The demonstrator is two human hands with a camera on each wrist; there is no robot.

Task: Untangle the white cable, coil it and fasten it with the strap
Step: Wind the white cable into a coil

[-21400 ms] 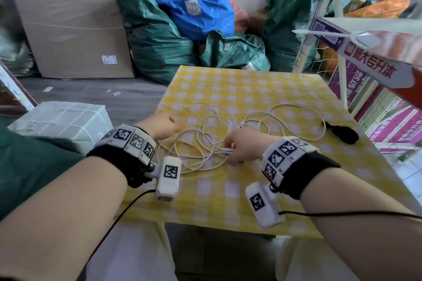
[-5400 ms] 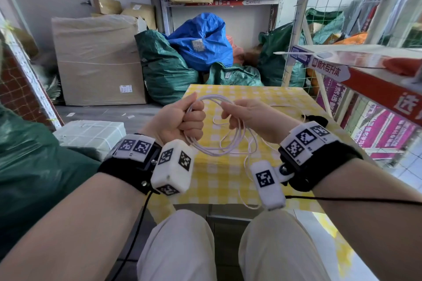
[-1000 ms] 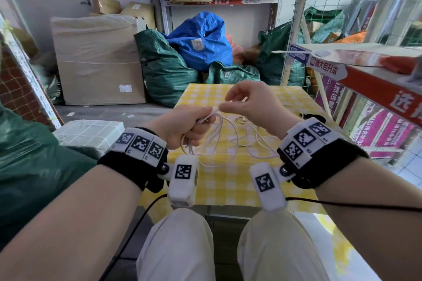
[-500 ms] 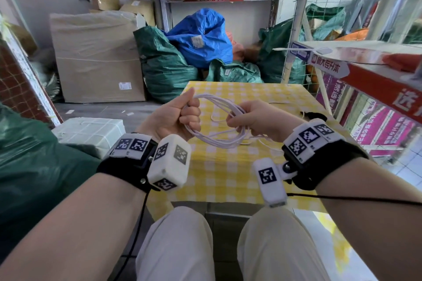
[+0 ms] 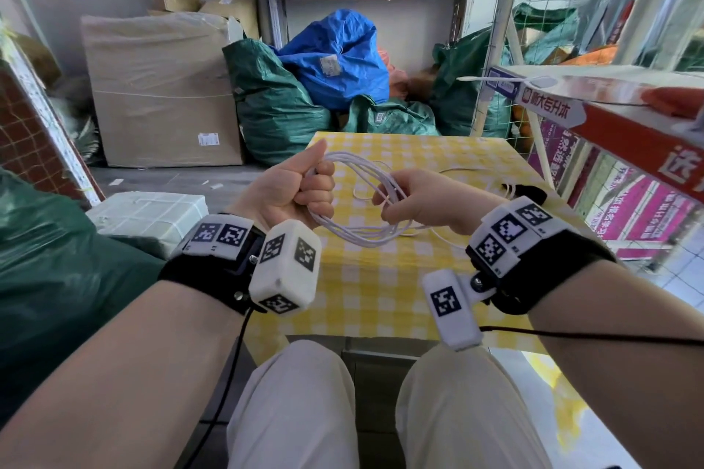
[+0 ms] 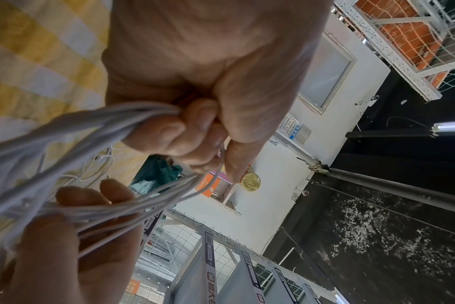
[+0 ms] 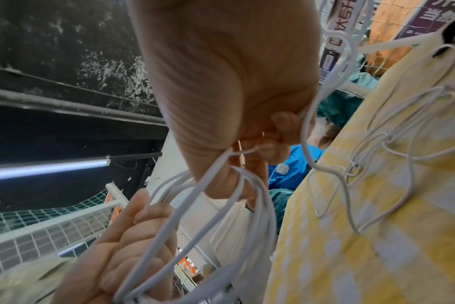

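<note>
A storeroom of cardboard boxes, green and blue sacks and wire shelving lies behind the surface (image 5: 381, 278), which wears a yellow-and-white checked cloth. In the head view the left hand (image 5: 289, 194) is fisted round one side of the white cable (image 5: 365, 232), thumb up, holding several turns in the air above the cloth. The right hand (image 5: 423, 202) pinches the opposite side of the coil. The coil hangs as a flattened oval, its long axis running left to right between the hands, and a loose tail trails from it over the cloth toward the black strap (image 5: 527, 192) near the right edge. To coil well, I judge each new turn should match the earlier ones and be laid into the left grip without twist, feeding slack before lifting.

From the left wrist, the left hand (image 6: 195, 107) has its fingers (image 6: 169, 133) curled tight on a bundle of strands (image 6: 65, 131), which fan out to the right hand (image 6: 65, 246) below.

From the right wrist, the right hand (image 7: 234, 102) closes fingertips on the cable (image 7: 257, 197), while uncoiled loops (image 7: 403, 123) lie slack on the cloth, apparently free of knots.
</note>
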